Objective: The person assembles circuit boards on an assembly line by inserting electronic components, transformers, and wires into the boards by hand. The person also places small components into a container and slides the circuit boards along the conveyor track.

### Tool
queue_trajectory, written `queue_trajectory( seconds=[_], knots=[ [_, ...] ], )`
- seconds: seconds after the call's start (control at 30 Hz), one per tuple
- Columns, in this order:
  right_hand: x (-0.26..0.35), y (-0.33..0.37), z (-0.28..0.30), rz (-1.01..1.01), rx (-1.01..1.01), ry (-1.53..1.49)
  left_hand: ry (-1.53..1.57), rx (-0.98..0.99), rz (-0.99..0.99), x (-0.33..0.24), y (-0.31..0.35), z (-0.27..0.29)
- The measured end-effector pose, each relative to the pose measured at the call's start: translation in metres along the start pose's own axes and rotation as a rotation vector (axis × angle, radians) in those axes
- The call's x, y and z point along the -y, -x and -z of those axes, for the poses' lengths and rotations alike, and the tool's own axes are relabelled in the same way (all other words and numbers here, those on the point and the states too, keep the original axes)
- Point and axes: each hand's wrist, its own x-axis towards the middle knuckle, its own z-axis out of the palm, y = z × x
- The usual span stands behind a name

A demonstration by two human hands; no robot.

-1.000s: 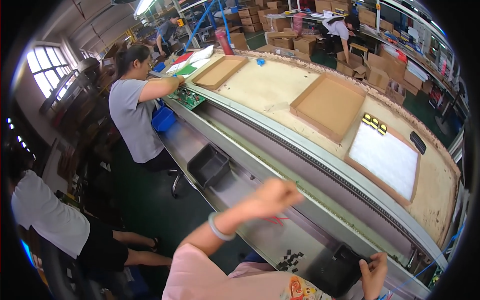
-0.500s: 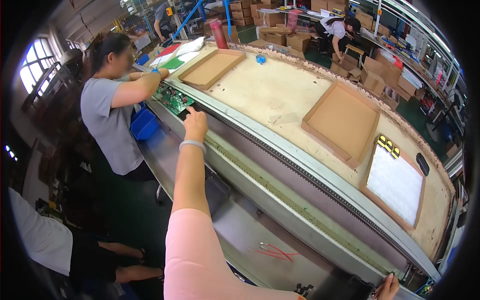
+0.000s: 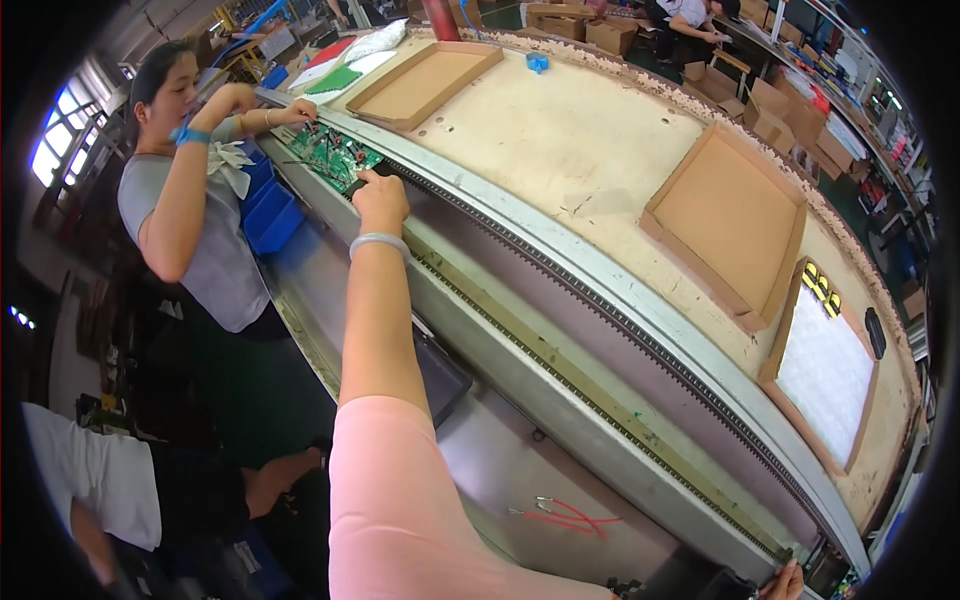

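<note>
My left arm, in a pink sleeve with a pale bangle, reaches far forward. My left hand [image 3: 381, 203] is closed, its index finger at the near end of a green circuit board [image 3: 335, 155]; what the curled fingers hold is hidden. The board, with components and wires on it, lies across the toothed chain rails of a conveyor [image 3: 600, 335]. At the lower right, my right hand [image 3: 785, 582] is partly cut off, its fingers closed at the near rail's end. A co-worker's hand [image 3: 297, 112] is at the board's far end, the other raised.
Blue bins [image 3: 270, 215] stand beside the co-worker. Red wires [image 3: 570, 517] and a black tray [image 3: 440, 380] lie on the metal bench. Beyond the conveyor, a wooden surface bears cardboard trays [image 3: 728, 235], a white-filled tray [image 3: 825, 370] with yellow-black parts, and a blue tape roll [image 3: 538, 63].
My view has shifted, so the scene sits differently. The co-worker has straightened up and raised one hand from the board. My left hand stays at the board's near end; my right stays at the rail's end.
</note>
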Motion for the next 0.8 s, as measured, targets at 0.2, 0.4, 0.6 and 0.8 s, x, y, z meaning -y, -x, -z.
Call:
queue_trajectory(
  seconds=[0.2, 0.4, 0.6, 0.8],
  knots=[
    [-0.001, 0.004, 0.004, -0.001, 0.037, -0.033, 0.053, 0.028, -0.016, 0.008, 0.002, 0.001],
    [0.002, 0.001, 0.002, -0.063, 0.029, -0.03, 0.04, 0.084, 0.019, 0.01, 0.0, 0.008],
    [0.002, 0.003, 0.003, -0.049, 0.01, -0.026, -0.075, 0.067, 0.02, 0.002, -0.004, 0.008],
    [0.003, 0.001, 0.002, 0.025, 0.027, -0.02, -0.066, 0.121, -0.028, 0.0, -0.003, 0.013]
  ],
)
